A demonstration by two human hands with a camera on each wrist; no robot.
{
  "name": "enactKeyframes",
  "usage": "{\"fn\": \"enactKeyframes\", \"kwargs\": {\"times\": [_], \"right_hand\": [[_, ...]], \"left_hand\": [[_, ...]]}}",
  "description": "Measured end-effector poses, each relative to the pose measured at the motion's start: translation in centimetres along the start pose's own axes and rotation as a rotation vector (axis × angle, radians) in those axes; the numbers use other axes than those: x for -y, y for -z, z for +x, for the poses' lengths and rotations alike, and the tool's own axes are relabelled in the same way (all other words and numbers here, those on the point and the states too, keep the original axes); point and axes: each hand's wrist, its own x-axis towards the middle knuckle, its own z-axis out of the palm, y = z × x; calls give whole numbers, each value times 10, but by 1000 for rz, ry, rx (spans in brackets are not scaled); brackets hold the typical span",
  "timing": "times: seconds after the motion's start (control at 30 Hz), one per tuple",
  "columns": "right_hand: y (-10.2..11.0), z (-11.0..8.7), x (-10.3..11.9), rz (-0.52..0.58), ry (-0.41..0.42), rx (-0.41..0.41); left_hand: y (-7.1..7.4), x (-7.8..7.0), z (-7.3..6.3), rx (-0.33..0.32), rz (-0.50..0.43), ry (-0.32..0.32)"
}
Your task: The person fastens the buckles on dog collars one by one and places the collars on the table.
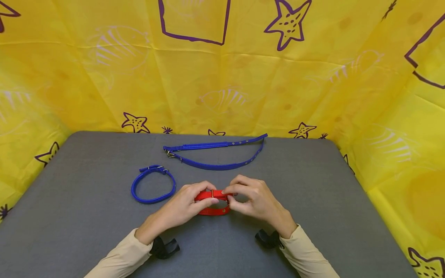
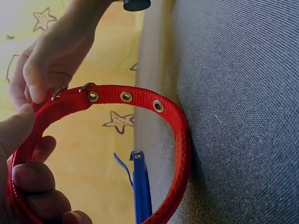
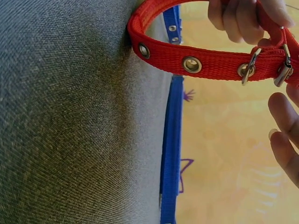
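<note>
A red pet collar [image 1: 213, 211], buckled into a loop, stands on its edge at the front middle of the table. My left hand [image 1: 182, 202] grips its left side, thumb and fingers on opposite faces of the strap, as the left wrist view also shows. At the right end of the upper strap, beside the metal buckle [image 3: 284, 65], my right hand [image 1: 255, 197] pinches the collar between thumb and fingertips. Metal-rimmed eyelets [image 2: 126, 97] run along the band, and a metal ring [image 3: 252, 65] sits near the buckle.
A blue collar [image 1: 135, 189] closed in a loop lies to the left of my hands. Behind them, a longer blue collar [image 1: 215, 166] is spread in a flat bend on the grey table [image 1: 87, 231]. Yellow patterned cloth [image 1: 222, 81] hangs round the back and sides.
</note>
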Motion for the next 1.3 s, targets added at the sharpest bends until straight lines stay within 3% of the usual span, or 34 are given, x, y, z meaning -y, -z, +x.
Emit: {"fn": "enactKeyframes", "kwargs": {"times": [0.43,0.8,1.03,1.3], "right_hand": [[0,1,0,17,1,17],[-4,1,0,15,20,26],[-8,-3,-2,32,-46,36],[-16,-7,2,83,-223,201]], "left_hand": [[2,1,0,0,36,-19],[3,3,1,-14,9,-15],[3,7,2,-15,-14,17],[5,13,2,-9,6,46]]}}
